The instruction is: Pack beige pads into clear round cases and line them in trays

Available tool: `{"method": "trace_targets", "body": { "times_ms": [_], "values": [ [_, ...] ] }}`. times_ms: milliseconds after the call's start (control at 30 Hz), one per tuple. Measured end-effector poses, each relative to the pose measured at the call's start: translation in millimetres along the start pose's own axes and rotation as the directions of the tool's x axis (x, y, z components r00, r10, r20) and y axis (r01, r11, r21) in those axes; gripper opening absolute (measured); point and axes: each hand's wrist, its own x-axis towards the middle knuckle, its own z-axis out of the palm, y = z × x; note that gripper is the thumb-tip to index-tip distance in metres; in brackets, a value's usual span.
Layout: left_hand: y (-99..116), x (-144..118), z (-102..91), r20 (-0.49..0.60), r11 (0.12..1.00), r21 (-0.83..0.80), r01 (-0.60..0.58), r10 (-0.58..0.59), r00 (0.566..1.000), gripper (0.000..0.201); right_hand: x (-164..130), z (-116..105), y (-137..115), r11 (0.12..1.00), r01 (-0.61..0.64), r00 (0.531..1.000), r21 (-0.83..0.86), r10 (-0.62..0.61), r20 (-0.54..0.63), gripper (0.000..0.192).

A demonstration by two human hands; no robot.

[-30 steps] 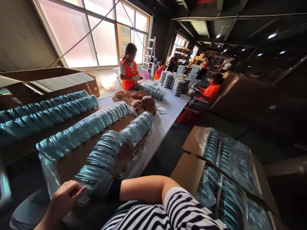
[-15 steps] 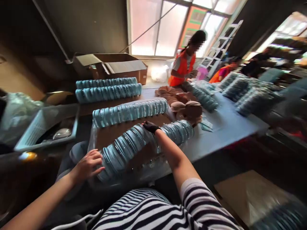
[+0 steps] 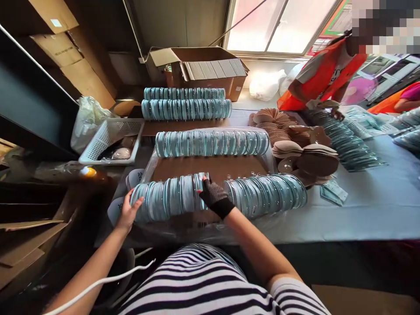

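Since half a second ago, gloved right hand [image 3: 215, 197] slid left along the near row of clear blue-tinted plastic discs [image 3: 166, 199], splitting it. Head view: fingers pinch the segment's right end; bare left hand [image 3: 128, 210] flat against its left end. Rest of row [image 3: 267, 194] right of hand, untouched.

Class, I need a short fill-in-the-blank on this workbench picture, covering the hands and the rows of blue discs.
1. The right hand wears a ____ glove.
2. The left hand presses the ____ end of the nearest row of blue discs.
3. The white basket sits to the ____ of the rows.
4. The cardboard box behind the rows stands ____.

Missing words: black; left; left; open
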Motion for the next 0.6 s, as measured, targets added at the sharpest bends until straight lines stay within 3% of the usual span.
{"method": "trace_targets", "body": {
  "times_ms": [67,200,267,333,400,433,500,533,567,600],
  "values": [
    [4.2,3.1,-6.0,0.072,0.992,-0.038,0.123,-0.120,0.990,0.085,-27.2,16.7,-1.9,1.000,-0.004,0.999,0.005,0.004,-0.040,0.065],
    [11.9,7.4,-9.9,0.165,0.972,-0.060,0.227,-0.215,0.963,0.094,-62.8,47.1,-3.0,0.997,0.044,0.982,-0.058,-0.054,-0.181,0.067],
    [14.3,9.6,-4.4,0.186,0.974,-0.031,0.224,-0.215,0.959,0.094,-68.2,47.6,0.6,0.991,0.083,0.972,-0.102,-0.103,-0.211,0.062],
    [16.0,10.0,5.4,0.201,0.979,-0.005,0.202,-0.197,0.960,0.093,-70.6,30.9,15.6,0.988,0.098,0.962,-0.115,-0.124,-0.242,0.055],
    [16.9,7.6,17.4,0.209,0.985,0.012,0.175,-0.173,0.963,0.093,-74.6,-2.0,50.5,0.997,0.021,0.931,-0.079,-0.048,-0.363,0.055],
    [17.1,5.5,23.3,0.209,0.987,0.019,0.161,-0.161,0.965,0.093,-78.0,-22.2,76.6,0.998,-0.054,0.887,-0.031,0.033,-0.461,0.057],
    [16.1,0.3,33.8,0.202,0.989,0.026,0.143,-0.145,0.969,0.092,-86.7,-62.2,142.8,0.966,-0.211,0.725,0.148,0.256,-0.640,0.071],
    [14.6,-2.3,38.0,0.188,0.989,0.027,0.146,-0.148,0.971,0.093,-91.3,-79.2,179.7,0.936,-0.251,0.632,0.247,0.351,-0.691,0.078],
    [12.3,-4.6,41.3,0.165,0.988,0.027,0.154,-0.157,0.974,0.094,-95.6,-92.7,216.1,0.897,-0.268,0.569,0.352,0.442,-0.694,0.084],
    [9.1,-6.5,43.5,0.128,0.986,0.029,0.164,-0.166,0.978,0.094,-99.2,-102.2,250.3,0.841,-0.276,0.576,0.465,0.532,-0.621,0.088]
  ]
}}
